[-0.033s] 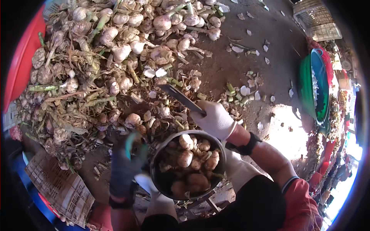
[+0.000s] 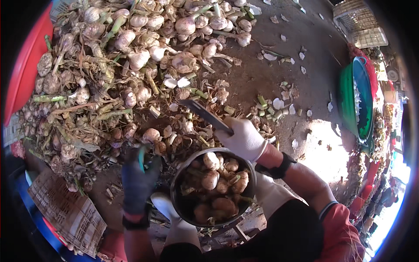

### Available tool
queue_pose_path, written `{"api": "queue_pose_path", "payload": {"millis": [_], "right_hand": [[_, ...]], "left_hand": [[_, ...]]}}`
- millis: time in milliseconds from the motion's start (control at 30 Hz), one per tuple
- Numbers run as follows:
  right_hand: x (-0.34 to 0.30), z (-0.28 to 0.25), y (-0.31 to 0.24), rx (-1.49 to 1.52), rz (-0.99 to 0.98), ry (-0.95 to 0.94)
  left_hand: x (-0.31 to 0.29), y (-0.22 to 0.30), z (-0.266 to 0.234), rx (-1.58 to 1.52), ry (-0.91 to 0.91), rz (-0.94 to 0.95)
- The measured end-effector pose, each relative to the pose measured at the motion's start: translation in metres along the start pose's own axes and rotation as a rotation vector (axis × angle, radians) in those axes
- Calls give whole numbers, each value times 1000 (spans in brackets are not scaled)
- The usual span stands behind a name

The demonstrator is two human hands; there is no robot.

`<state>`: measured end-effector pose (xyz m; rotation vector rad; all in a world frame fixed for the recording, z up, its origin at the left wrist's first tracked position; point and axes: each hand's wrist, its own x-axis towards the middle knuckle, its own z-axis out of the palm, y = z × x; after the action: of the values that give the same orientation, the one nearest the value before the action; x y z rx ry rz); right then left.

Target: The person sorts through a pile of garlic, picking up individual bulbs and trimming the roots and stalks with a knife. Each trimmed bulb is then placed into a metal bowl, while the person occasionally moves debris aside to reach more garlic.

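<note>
My right hand (image 2: pixel 244 139), in a white knit glove, is closed around a knife (image 2: pixel 205 115). Its flat blade points to the upper left, over loose garlic scraps. My left hand (image 2: pixel 139 179) wears a dark glove with a teal patch; its fingers look parted beside the garlic pile (image 2: pixel 104 83), and I see nothing held in it. Between my legs a round metal pot (image 2: pixel 176 205) holds several trimmed garlic bulbs (image 2: pixel 210 180), some with short stems. The pile is whole garlic with dry leaves and stalks.
A red tub (image 2: pixel 26 65) stands at the far left, with a woven basket (image 2: pixel 65 209) at the lower left. To the right is a green and blue basin (image 2: pixel 349 100); behind it sits a pale crate (image 2: pixel 360 24). Cut stems (image 2: pixel 270 109) and peel litter the floor.
My left hand has moved slightly left and is less blurred. The knife and right hand are nearly still.
</note>
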<state>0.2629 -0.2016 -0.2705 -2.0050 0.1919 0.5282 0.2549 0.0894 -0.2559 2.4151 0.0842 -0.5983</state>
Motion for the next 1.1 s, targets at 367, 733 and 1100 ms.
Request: {"api": "queue_pose_path", "payload": {"millis": [367, 733, 1100], "right_hand": [[-2, 33, -4, -103, -155, -77], [-18, 25, -22, -294, -512, -136], [-24, 26, -27, -351, -539, -122]], "left_hand": [[87, -124, 11, 209, -235, -64], [-4, 15, 15, -650, -360, 142], [-18, -49, 60, 154, -86, 452]]}}
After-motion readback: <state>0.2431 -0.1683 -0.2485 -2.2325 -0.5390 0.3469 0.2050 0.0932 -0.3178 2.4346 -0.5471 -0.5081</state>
